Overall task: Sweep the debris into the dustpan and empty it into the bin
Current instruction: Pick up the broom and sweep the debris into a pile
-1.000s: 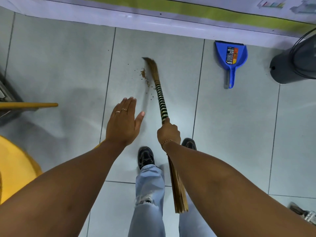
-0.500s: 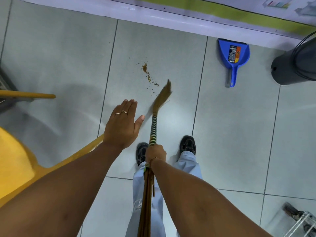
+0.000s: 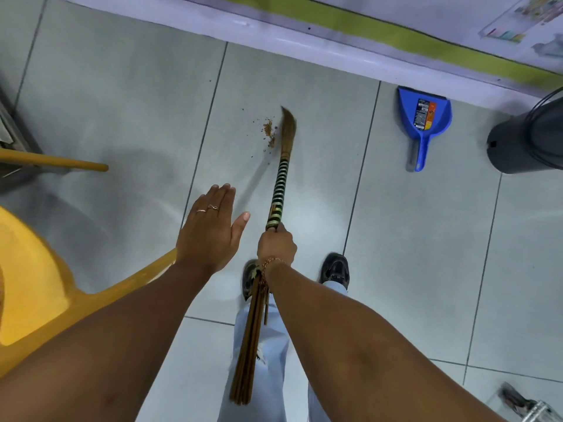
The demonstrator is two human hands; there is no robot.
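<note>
1. Two bare hands show over a floor of pale grey tiles [image 3: 426, 239].
2. The right hand [image 3: 276, 246] is closed in a fist around a thin straw broom with a black and green striped wrapping [image 3: 281, 181]. It grips just below the striped part, and the loose stick ends of the broom stick out behind the wrist, over a leg in light blue jeans [image 3: 268, 360].
3. The left hand [image 3: 211, 229] is flat and open, palm down, with the fingers together and the thumb out to the side. It holds nothing and does not touch the broom. Two rings are on its fingers.
4. The bristle tip of the broom rests on the floor, touching the right side of a small pile of brown crumb debris [image 3: 269, 132]. A few crumbs lie scattered around the pile.
5. A blue plastic dustpan with a printed label [image 3: 424, 117] lies on the floor near the white wall base, well to the right of the debris, its handle pointing toward the person.
6. A dark grey round bin [image 3: 524, 141] stands just right of the dustpan.
7. A yellow plastic chair [image 3: 33, 284] is at the left edge, partly under the left arm.
</note>
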